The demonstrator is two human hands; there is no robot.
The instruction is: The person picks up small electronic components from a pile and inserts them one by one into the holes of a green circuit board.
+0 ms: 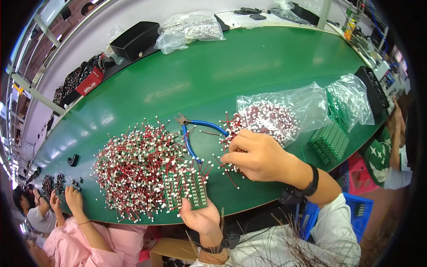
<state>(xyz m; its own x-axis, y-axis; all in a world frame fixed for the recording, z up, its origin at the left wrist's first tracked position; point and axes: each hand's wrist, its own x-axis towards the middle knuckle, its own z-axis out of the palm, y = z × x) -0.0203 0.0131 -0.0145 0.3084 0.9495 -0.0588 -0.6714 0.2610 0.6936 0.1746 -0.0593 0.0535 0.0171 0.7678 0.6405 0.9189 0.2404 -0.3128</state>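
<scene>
My left hand (201, 216) grips the near edge of a green circuit board panel (195, 192), thumb on top. Rows of small white connectors sit on the panel, some with wires. Touching its left side is a large heap of red-and-black wired connectors (133, 173). My right hand (255, 155) is over the near side of a smaller pile of white-ended wires (224, 142), fingers pinched together; what is between the fingertips cannot be made out. Blue-handled cutters (189, 135) lie spread between the two piles, one handle tip close to my right hand.
A clear bag of wired connectors (271, 118) lies beyond my right hand. Stacked green boards (330, 143) and a clear bag (356, 95) stand at the right, by a black bin (372, 91). Another bin (134, 40) is at the back. A co-worker's hands (71, 200) work at the left.
</scene>
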